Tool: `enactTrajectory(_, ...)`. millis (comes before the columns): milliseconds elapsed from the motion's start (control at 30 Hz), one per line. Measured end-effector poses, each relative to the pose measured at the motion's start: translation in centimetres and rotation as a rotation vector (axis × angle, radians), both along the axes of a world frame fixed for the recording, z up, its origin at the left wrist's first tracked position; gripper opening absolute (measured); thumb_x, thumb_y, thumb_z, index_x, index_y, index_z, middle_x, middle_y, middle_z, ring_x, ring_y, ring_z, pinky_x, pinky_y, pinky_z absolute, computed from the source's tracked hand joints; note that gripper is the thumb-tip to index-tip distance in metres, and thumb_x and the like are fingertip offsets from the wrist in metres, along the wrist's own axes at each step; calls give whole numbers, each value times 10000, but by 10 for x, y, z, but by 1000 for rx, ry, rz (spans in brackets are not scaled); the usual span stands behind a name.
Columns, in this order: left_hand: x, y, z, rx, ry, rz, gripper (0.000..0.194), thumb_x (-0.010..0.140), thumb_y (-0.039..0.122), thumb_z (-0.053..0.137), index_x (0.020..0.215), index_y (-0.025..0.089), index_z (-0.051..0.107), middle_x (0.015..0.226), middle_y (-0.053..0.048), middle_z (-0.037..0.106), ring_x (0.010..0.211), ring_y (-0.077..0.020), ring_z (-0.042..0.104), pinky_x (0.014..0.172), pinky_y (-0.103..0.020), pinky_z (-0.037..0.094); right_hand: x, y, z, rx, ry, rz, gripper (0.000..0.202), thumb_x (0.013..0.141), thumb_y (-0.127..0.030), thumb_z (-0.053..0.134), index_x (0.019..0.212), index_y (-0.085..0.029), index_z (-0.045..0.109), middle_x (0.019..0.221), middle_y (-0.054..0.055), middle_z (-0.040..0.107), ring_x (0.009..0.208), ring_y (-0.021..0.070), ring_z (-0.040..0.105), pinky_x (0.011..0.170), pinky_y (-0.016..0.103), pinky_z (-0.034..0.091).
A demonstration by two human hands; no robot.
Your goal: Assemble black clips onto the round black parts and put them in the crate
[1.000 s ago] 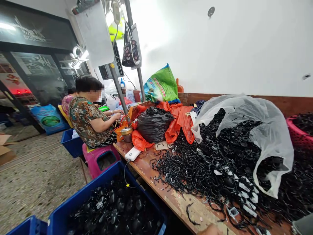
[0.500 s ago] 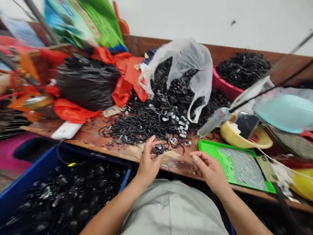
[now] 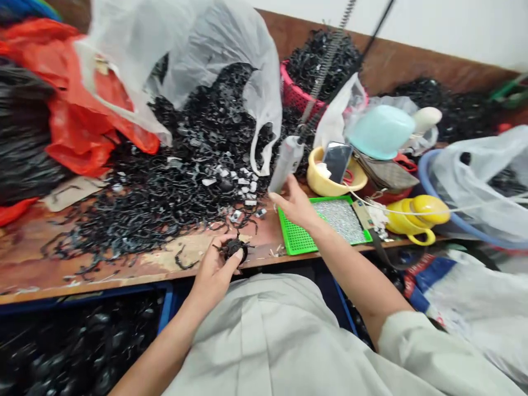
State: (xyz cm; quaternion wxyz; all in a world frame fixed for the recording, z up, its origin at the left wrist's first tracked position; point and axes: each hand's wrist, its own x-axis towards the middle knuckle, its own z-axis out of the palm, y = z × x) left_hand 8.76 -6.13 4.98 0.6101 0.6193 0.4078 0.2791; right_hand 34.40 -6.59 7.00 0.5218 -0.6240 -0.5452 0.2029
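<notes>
My left hand (image 3: 218, 261) is closed around a small round black plastic part (image 3: 235, 250), its thumb pressed on top and thin black strips or prongs sticking out at the sides. My right hand (image 3: 295, 204) reaches to the lower end of a grey electric screwdriver (image 3: 285, 162) that hangs tilted from a coiled spring. Its thumb and fingers are apart at the tool; whether they touch it I cannot tell. Just right of that hand lies a green tray (image 3: 297, 236) with many small silvery pieces, perhaps screws. A heap of black strips (image 3: 157, 203) spreads over the table beyond my left hand.
White pieces (image 3: 247, 184) lie at the heap's edge, below a translucent plastic bag (image 3: 231, 33). A yellow bowl (image 3: 315, 179) holds a phone (image 3: 337, 160). A pink basket (image 3: 291, 91) stands behind, a yellow cup (image 3: 412, 214) at right. Below the table edge is a blue crate (image 3: 167, 305).
The view has swung to the right. My right hand has moved from the table's front edge to the hanging screwdriver. My left hand has closed over the round black part.
</notes>
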Motion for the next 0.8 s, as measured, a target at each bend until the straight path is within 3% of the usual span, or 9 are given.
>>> enactTrajectory(100, 24, -9, 7, -305, -55, -74, 396, 798, 402, 647, 1115, 229, 486, 804, 23, 555, 590, -138, 598, 465, -253, 486, -1, 4, 10, 7, 34, 36, 566, 845, -377, 637, 1356, -238, 435, 1114, 72, 657, 981, 218, 634, 948, 434, 517)
enactTrajectory(300, 66, -21, 15, -483, -63, -115, 454, 738, 381, 694, 1101, 222, 472, 750, 46, 539, 527, -114, 592, 428, -208, 440, 13, -49, 33, 108, 164, -43, 573, 755, -341, 723, 1253, -251, 454, 994, 33, 634, 840, 172, 632, 757, 329, 564)
enactTrajectory(467, 94, -29, 9, -468, -101, -93, 379, 750, 375, 684, 1021, 228, 463, 769, 44, 549, 532, -101, 587, 418, -187, 423, 38, -88, 11, 110, 340, -242, 454, 790, -364, 690, 1168, -242, 469, 690, -76, 564, 472, 78, 522, 477, 226, 465)
enactTrajectory(600, 104, -31, 3, -456, -114, -38, 391, 733, 371, 703, 1005, 225, 462, 771, 44, 556, 514, -91, 571, 406, -183, 423, 48, -98, -8, 139, 378, -394, 464, 800, -412, 683, 1163, -220, 467, 638, -86, 580, 465, 89, 567, 485, 228, 477)
enactTrajectory(800, 107, -32, 6, -502, -108, 16, 404, 705, 346, 719, 985, 222, 456, 776, 40, 561, 516, -95, 576, 387, -177, 412, 49, -104, -15, 123, 393, -381, 382, 802, -414, 685, 1063, -217, 488, 624, -85, 592, 470, 92, 581, 518, 241, 497)
